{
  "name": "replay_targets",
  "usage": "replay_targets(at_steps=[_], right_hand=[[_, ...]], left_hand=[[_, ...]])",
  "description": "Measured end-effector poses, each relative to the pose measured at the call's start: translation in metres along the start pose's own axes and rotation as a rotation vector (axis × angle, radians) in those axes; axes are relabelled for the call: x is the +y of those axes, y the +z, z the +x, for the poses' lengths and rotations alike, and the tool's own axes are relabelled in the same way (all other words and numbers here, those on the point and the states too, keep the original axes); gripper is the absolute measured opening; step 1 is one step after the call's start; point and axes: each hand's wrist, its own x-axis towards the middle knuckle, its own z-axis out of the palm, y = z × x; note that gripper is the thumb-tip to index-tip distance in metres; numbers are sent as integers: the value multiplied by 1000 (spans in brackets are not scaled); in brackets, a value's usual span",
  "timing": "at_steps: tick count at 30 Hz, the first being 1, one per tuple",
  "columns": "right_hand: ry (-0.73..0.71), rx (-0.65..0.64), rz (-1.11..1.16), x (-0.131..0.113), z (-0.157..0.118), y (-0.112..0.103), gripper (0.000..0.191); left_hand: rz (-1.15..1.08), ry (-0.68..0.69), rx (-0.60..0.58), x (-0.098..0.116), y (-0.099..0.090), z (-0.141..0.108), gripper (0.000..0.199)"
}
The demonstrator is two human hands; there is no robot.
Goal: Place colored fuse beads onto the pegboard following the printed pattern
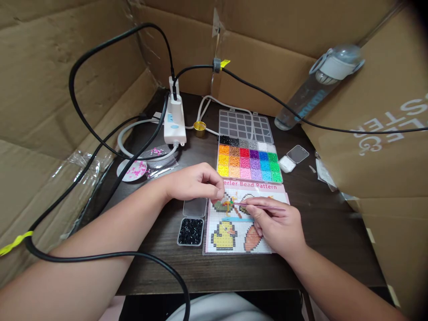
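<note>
A black cable [100, 257] loops across the near left, above the worktop [160, 272]. Just past the near edge, a small clear box [189, 244] of black beads [190, 231] lies with its lid swung away to the far side. Right beside it is the bead pattern sheet [210, 225], a yellow duck on its near left part. The right hand [279, 227] rests over the sheet's right side, its grip pinching pink tweezers [267, 207] whose tips point left at the bird-like picture in the far left part. The left hand [199, 180] hangs over that same corner, fingers curled; I cannot tell whether its grip holds anything. Beyond the sheet sits an open tray [249, 180] of many-coloured beads, with a white dish [121, 170] of pink beads well to its left. Farther back are a power strip [174, 131], a gold tin [199, 129] and, at right, a leaning bottle [309, 96].
</note>
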Motion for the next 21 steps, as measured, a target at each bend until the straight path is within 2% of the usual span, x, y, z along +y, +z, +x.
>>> replay_targets(at_steps=[6,10,16,19,21], right_hand=[[13,9,28,-4,-1,1,13],[6,73,46,-21,5,1,14],[-93,219,55,-57,60,9,17],[-83,278,134,-60,87,26,19],[-20,259,171,-55,97,40,21]], left_hand=[[-17,-14,7,1,0,-1,14],[-51,-1,18,0,1,-2,13],[-88,-16,32,-4,1,-5,13],[-101,-7,37,-5,1,-5,14],[-107,-4,32,-5,2,-5,14]])
